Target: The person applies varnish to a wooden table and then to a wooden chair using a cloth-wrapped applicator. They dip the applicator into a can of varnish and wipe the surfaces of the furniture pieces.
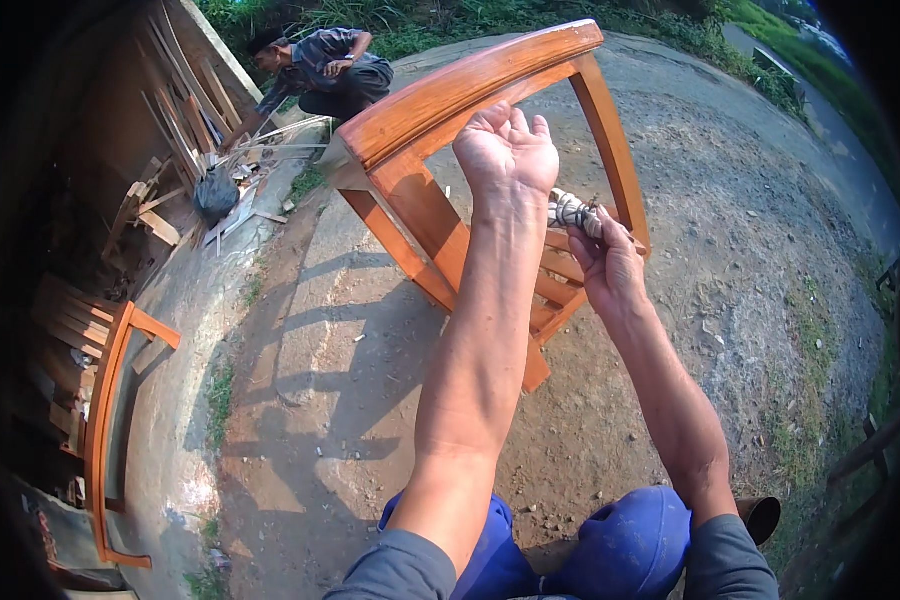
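An orange-brown wooden chair (470,92) stands tilted in front of me, with its broad curved top rail uppermost and its slats lower down. In front of the opening under that rail is my left hand (510,155), palm turned toward me, fingers a little apart and partly bent. Nothing shows in it; whether it touches the wood I cannot tell. My right hand (610,262), to the right and lower, pinches a small pale bundle with dark strands (573,212), perhaps a wadded cloth. The bundle lies in front of the chair's frame, and its left end passes behind my left wrist.
A second wooden frame (98,430) stands at the left. Farther back, a crouching person (325,75) reaches toward scrap wood (185,110) near a dark plastic bag (215,195). A dark round container (760,520) sits beside my right knee. The ground (330,400) is dirt and concrete.
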`<state>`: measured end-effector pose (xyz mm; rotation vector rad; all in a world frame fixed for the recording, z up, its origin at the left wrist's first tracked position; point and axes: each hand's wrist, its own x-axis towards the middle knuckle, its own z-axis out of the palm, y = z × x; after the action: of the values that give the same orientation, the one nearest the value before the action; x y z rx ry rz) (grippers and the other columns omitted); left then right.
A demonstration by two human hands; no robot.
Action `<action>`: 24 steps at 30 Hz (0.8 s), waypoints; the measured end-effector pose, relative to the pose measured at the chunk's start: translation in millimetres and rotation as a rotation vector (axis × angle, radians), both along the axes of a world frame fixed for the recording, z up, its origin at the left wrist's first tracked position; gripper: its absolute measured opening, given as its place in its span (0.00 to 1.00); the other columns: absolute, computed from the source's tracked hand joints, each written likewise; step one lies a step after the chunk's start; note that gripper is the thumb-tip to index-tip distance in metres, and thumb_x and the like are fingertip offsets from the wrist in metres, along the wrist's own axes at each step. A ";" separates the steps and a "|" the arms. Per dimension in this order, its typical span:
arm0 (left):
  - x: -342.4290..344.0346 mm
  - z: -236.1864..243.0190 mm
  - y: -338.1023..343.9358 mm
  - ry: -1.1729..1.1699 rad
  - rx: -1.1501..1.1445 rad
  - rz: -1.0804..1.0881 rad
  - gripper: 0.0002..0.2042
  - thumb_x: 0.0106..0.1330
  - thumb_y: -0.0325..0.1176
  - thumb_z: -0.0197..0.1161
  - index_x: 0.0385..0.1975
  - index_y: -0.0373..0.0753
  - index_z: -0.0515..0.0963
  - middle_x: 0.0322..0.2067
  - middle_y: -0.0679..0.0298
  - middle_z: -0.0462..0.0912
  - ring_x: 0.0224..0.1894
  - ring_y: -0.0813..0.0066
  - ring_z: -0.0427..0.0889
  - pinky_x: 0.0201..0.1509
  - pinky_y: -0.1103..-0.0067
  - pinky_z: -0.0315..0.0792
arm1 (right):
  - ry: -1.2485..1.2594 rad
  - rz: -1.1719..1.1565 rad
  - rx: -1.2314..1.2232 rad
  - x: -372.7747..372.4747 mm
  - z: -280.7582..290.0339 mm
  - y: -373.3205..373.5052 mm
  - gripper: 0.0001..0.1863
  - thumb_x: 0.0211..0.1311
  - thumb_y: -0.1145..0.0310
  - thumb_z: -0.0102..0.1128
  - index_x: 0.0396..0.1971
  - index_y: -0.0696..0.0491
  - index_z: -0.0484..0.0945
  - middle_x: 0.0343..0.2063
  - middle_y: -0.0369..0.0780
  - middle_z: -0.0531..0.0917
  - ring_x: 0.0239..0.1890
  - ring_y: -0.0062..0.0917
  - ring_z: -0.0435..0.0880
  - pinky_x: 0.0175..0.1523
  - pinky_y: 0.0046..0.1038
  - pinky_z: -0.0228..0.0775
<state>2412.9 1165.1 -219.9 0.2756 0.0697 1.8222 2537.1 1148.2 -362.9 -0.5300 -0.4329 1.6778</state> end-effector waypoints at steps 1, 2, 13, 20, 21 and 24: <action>-2.4 -11.1 1.9 0.058 0.011 0.024 0.38 0.59 0.21 0.52 0.73 0.38 0.48 0.77 0.64 0.36 0.78 0.75 0.29 0.78 0.65 0.30 | 0.008 -0.024 -0.013 4.7 -3.0 -2.6 0.09 0.69 0.66 0.58 0.42 0.56 0.76 0.36 0.41 0.83 0.36 0.26 0.88 0.38 0.23 0.87; -7.7 -14.3 4.4 0.043 0.036 0.072 0.37 0.57 0.20 0.52 0.71 0.37 0.53 0.77 0.62 0.40 0.78 0.75 0.32 0.78 0.64 0.31 | 0.027 -0.040 -0.016 10.1 0.7 -9.2 0.09 0.69 0.67 0.58 0.41 0.56 0.76 0.36 0.41 0.83 0.36 0.26 0.88 0.38 0.23 0.87; -4.8 -17.8 16.6 -0.082 0.151 0.184 0.31 0.57 0.17 0.53 0.64 0.46 0.64 0.73 0.66 0.53 0.76 0.71 0.44 0.76 0.63 0.40 | -0.085 -0.447 0.323 101.1 0.2 -43.6 0.10 0.67 0.70 0.61 0.45 0.57 0.76 0.41 0.41 0.82 0.42 0.26 0.85 0.47 0.27 0.85; 14.0 -53.2 21.9 -0.146 0.331 0.100 0.38 0.63 0.16 0.45 0.73 0.58 0.50 0.75 0.76 0.47 0.77 0.71 0.39 0.77 0.63 0.36 | -1.013 -0.625 1.666 87.1 133.8 -68.8 0.12 0.58 0.74 0.66 0.43 0.49 0.81 0.49 0.45 0.81 0.49 0.34 0.83 0.49 0.33 0.80; 14.6 -53.8 18.4 0.000 0.315 0.221 0.35 0.67 0.23 0.44 0.74 0.58 0.47 0.75 0.74 0.43 0.77 0.70 0.38 0.77 0.63 0.35 | -1.045 -0.457 1.794 72.2 144.0 -68.4 0.15 0.53 0.75 0.68 0.42 0.48 0.82 0.49 0.44 0.81 0.49 0.35 0.83 0.50 0.33 0.80; 33.8 -32.2 14.9 0.197 0.280 0.441 0.36 0.68 0.25 0.45 0.75 0.58 0.40 0.76 0.67 0.35 0.78 0.65 0.37 0.78 0.61 0.35 | -1.202 -0.321 2.070 39.9 173.8 -55.7 0.16 0.47 0.73 0.68 0.40 0.48 0.82 0.49 0.38 0.82 0.49 0.35 0.84 0.51 0.33 0.80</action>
<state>2446.7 1180.0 -252.1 0.6807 0.0125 2.2393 2577.0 1092.5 -189.1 0.1260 -2.2927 -0.1899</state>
